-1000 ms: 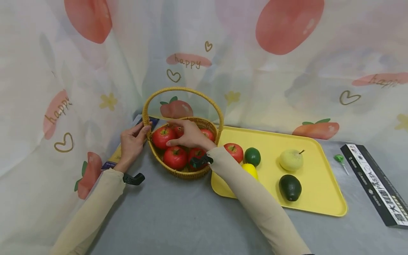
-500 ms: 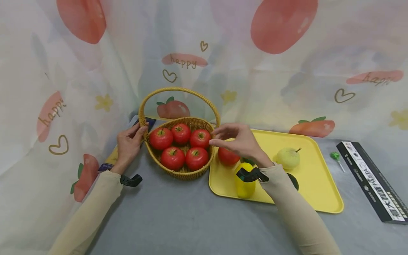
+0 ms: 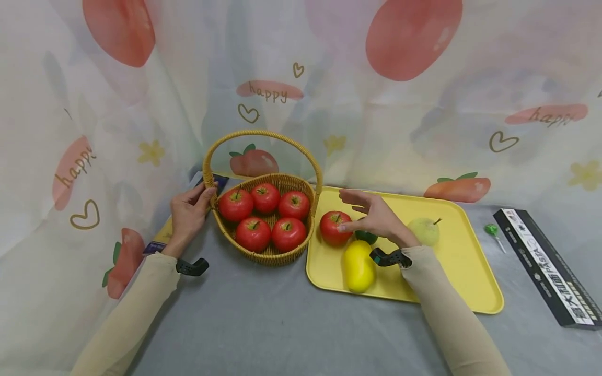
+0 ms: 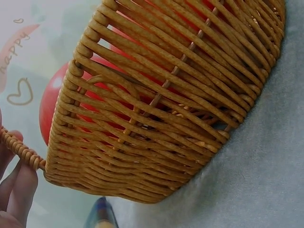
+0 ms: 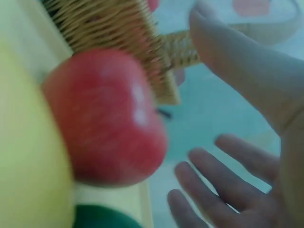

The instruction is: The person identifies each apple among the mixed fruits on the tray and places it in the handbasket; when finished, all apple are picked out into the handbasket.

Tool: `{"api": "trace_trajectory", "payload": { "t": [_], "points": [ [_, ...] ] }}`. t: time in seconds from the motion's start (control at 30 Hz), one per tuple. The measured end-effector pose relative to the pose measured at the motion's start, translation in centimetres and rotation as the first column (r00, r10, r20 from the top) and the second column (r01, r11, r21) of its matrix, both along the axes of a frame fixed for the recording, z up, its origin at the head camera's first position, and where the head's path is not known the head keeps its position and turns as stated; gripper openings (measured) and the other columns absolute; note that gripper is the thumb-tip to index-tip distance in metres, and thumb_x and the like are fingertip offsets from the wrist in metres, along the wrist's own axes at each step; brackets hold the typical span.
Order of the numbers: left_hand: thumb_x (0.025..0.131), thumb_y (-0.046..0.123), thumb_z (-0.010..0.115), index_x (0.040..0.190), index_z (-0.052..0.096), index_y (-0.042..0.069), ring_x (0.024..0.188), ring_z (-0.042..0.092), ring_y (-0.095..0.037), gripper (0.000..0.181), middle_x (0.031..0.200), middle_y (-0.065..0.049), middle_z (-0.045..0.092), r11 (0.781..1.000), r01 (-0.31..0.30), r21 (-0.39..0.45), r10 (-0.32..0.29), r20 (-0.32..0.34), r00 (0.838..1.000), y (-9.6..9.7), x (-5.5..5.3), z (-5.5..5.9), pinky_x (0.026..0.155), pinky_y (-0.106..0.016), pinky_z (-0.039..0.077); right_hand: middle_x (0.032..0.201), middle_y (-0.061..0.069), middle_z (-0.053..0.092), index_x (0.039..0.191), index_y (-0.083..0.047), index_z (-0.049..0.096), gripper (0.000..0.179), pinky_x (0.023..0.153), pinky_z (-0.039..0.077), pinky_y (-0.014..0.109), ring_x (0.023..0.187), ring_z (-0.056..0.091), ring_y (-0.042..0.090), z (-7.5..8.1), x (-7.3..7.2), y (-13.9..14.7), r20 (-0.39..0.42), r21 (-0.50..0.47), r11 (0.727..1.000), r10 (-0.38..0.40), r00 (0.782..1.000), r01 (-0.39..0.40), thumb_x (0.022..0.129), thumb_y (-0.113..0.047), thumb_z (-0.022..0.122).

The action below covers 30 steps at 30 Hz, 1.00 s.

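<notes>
My left hand (image 3: 188, 214) pinches the foot of the handle (image 3: 262, 133) of a woven basket (image 4: 142, 161). Several red apples sit inside it, such as the one at the front (image 3: 254, 234). To the right, my right hand (image 3: 376, 215) hovers over a yellow tray (image 3: 465, 256) with thumb and fingers spread and nothing between them. Close by its thumb is a red apple (image 3: 332, 230) lying on the tray; in the right wrist view this apple (image 5: 107, 123) is apart from the fingers. Beneath the hand, a green fruit (image 3: 366, 237) is partly covered.
A yellow mango-shaped fruit (image 3: 359, 267) lies at the tray's front left, and a pale green pear (image 3: 427, 232) is partly behind the right wrist. Farther right are a green lollipop (image 3: 491, 230) and a long black pasta box (image 3: 547, 266). A blue-and-yellow package (image 3: 164, 230) lies by the left hand.
My right hand has left the apples in the basket and moved right over the tray, its fingers spread. My left hand stays at the handle's foot.
</notes>
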State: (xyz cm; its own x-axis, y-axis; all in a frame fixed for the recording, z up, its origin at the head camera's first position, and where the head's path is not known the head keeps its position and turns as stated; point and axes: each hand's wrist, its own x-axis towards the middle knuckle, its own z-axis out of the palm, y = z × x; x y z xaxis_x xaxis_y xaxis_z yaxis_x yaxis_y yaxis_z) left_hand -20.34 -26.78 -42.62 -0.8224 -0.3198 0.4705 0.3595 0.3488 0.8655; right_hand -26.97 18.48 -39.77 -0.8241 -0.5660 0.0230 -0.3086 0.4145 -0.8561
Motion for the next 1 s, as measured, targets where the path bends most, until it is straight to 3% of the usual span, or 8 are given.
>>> {"api": "trace_trajectory", "payload": {
  "t": [0.23,0.5,0.73,1.0],
  "points": [
    [0.104,0.015,0.07,0.135,0.074,0.01,0.098,0.071,0.012,0.031,0.123,-0.02,0.076,1.0,-0.001,0.012,0.001,0.008,1.0,-0.1,0.2,-0.2,0.081,-0.009,0.056,0.154,0.022,0.058,0.154,0.0,0.054,0.089,0.119,0.044,0.057,0.143,0.056,0.042,-1.2,-0.1,-0.2,-0.055,0.152,0.988,0.04,0.998,-0.032,0.079,-0.024,0.097],
    [0.104,0.016,0.071,0.133,0.076,0.013,0.092,0.073,0.007,0.03,0.121,-0.02,0.077,1.0,-0.006,0.007,0.006,0.005,1.0,0.0,-0.1,-0.2,0.076,-0.009,0.056,0.14,0.018,0.07,0.148,0.0,0.06,0.088,0.112,0.051,0.055,0.131,0.065,0.039,-1.2,0.1,-0.9,-0.131,0.273,0.961,0.09,0.987,-0.052,0.075,-0.031,0.099],
    [0.103,0.013,0.072,0.134,0.074,0.011,0.092,0.07,0.012,0.032,0.122,-0.021,0.075,1.0,-0.023,-0.01,0.023,0.014,1.0,0.0,0.0,-0.1,0.076,-0.007,0.055,0.135,0.014,0.074,0.144,-0.005,0.067,0.086,0.106,0.056,0.051,0.125,0.07,0.034,-1.2,-0.1,-0.8,-0.134,0.245,0.969,0.065,0.989,-0.031,0.07,-0.032,0.102],
    [0.103,0.022,0.072,0.133,0.075,0.013,0.097,0.07,0.012,0.032,0.122,-0.019,0.077,1.0,-0.025,-0.018,0.025,0.022,0.999,0.0,-0.1,-0.1,0.079,-0.008,0.055,0.142,0.012,0.07,0.144,-0.016,0.069,0.087,0.098,0.061,0.042,0.124,0.071,0.035,0.2,0.2,0.1,0.032,0.066,0.998,-0.014,0.999,0.012,0.065,-0.023,0.105]
  ]
}}
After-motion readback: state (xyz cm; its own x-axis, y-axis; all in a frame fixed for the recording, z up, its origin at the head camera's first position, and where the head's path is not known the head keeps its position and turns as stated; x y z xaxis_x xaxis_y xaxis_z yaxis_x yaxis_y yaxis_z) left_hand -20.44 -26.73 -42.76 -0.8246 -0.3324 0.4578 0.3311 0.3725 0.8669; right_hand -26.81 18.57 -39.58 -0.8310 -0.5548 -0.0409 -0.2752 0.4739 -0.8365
